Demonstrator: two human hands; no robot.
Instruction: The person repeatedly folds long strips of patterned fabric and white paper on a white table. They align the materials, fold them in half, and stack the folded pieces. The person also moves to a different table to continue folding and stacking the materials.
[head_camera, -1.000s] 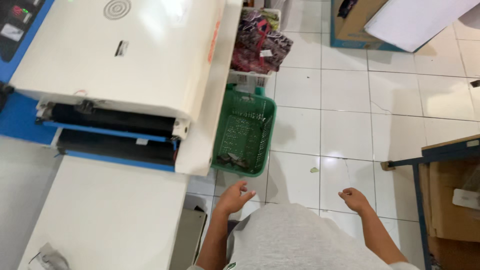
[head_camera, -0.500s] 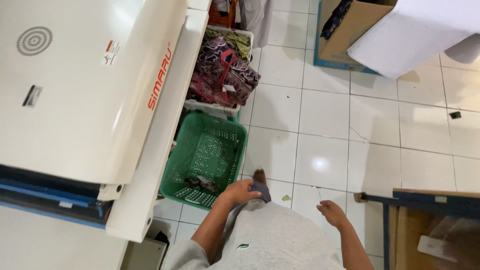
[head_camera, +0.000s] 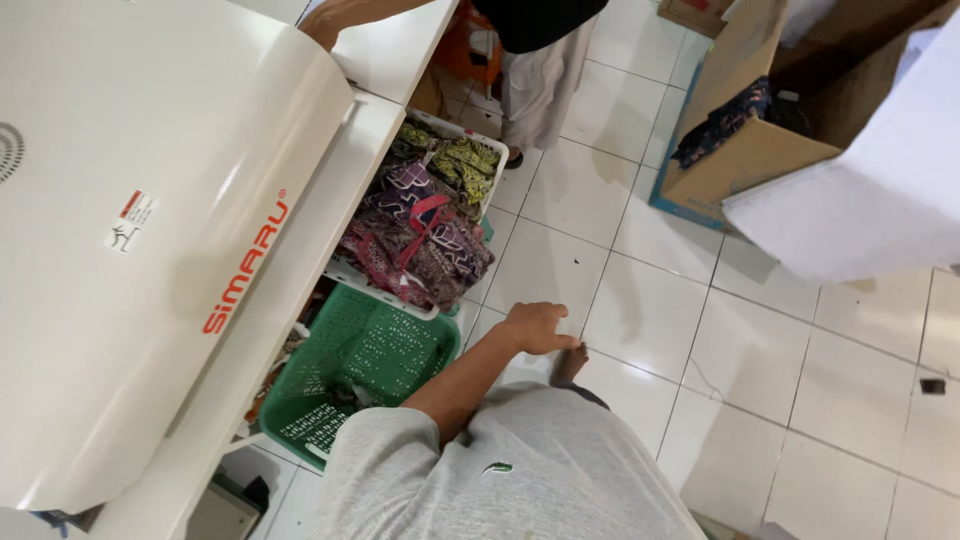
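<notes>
My left hand (head_camera: 535, 328) reaches forward over the white tiled floor, fingers loosely apart, and holds nothing. It hovers just right of a white basket (head_camera: 382, 283) heaped with patterned, folded fabrics (head_camera: 425, 235). A green plastic basket (head_camera: 350, 365) with a few dark scraps at its bottom stands nearer to me, left of my forearm. My bare foot (head_camera: 570, 362) shows on the floor just below the hand. My right hand is out of view. My grey shirt fills the lower middle.
A large white machine (head_camera: 150, 230) with a ledge runs along the left, above both baskets. Another person (head_camera: 535, 60) stands at the top by the machine. A cardboard box (head_camera: 740, 150) holding dark cloth and a white board (head_camera: 870, 200) sit at the upper right.
The view has swung forward along the machine. My left hand has moved from the green basket's edge towards the fabric basket. My right hand has dropped out of view, and another person has appeared.
</notes>
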